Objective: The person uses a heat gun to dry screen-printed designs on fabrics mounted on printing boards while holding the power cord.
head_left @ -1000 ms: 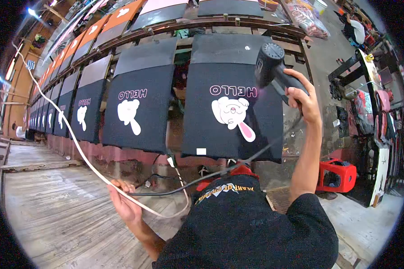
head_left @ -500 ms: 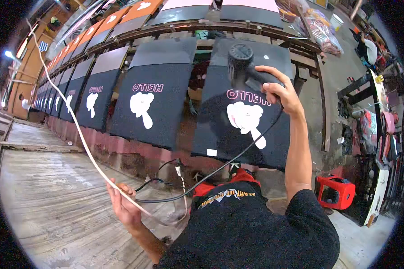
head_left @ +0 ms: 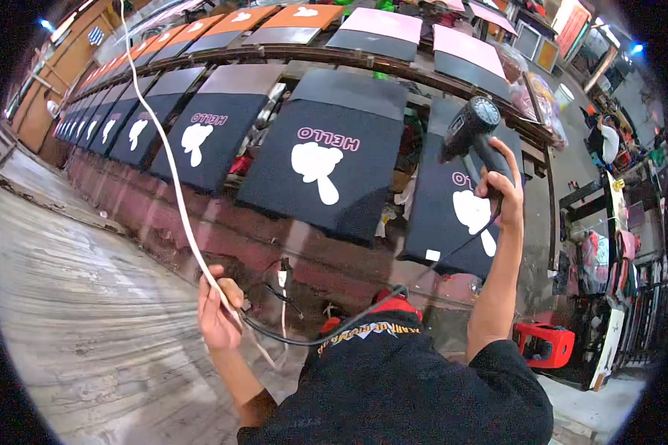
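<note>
My right hand (head_left: pixel 503 182) is wrapped around the handle of a black hair dryer (head_left: pixel 473 126), held above the rightmost black fabric panel (head_left: pixel 441 215). That panel carries a white cartoon figure and pink lettering, partly hidden behind the dryer and hand. A dark cord (head_left: pixel 453 252) runs from the handle down across my front towards my left side. Low at the left, my left hand (head_left: pixel 221 308) is closed around a white cable (head_left: pixel 172 163) that stretches up to the top of the view. To the left of the dryer lies another black panel (head_left: pixel 319 159) reading HELLO upside down.
A long row of black panels recedes to the left, with orange panels (head_left: pixel 304 18) and pink panels (head_left: pixel 378 30) behind a dark rail (head_left: pixel 289 50). A red box-like object (head_left: pixel 544 345) stands at right beside a cluttered shelf (head_left: pixel 608 297). Another person (head_left: pixel 607 137) is farther back.
The view has swung so the panels sit farther right. The dryer has turned in my right hand, its round rear now facing up and right. My left hand still holds the white cable.
</note>
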{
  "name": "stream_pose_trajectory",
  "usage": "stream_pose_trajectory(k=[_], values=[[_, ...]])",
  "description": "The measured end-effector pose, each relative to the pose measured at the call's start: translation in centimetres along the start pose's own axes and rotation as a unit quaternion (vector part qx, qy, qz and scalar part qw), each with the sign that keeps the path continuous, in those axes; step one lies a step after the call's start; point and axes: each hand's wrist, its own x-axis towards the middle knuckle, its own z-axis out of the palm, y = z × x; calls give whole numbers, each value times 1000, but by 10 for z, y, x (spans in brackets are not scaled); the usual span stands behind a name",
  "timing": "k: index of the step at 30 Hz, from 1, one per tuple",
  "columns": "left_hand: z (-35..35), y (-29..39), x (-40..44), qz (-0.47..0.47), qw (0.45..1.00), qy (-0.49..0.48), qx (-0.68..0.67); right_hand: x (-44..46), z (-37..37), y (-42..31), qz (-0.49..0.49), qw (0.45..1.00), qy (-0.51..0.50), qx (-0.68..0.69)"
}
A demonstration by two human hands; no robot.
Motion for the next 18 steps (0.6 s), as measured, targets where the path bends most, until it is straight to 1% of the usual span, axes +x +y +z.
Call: stream_pose_trajectory(k=[1, 4, 5, 8, 9, 12, 14, 16, 18], values=[[-21, 4, 3, 7, 999, -33, 27, -1, 14, 2, -1, 1000, -9, 8], [-55, 13, 12, 17, 998, -57, -38, 3, 49, 13, 0, 999, -37, 8], [-64, 17, 19, 40, 995, -92, 12, 7, 60, 18, 0, 999, -52, -5], [-52, 40, 24, 25, 999, -42, 13, 21, 99, 28, 20, 996, -77, -28], [-57, 46, 24, 23, 998, -54, 5, 30, 110, 35, 23, 996, -84, -28], [-88, 41, 24, 64, 996, -40, 56, 49, 141, 53, 31, 996, -79, -3], [-105, 41, 28, 58, 996, -58, 33, 66, 158, 71, 24, 998, -60, -11], [-107, 52, 36, 10, 1000, -28, -2, 75, 171, 85, 27, 998, -58, -12], [-106, 59, 45, 7, 999, -31, 9, 85, 175, 95, 41, 997, -68, -16]])
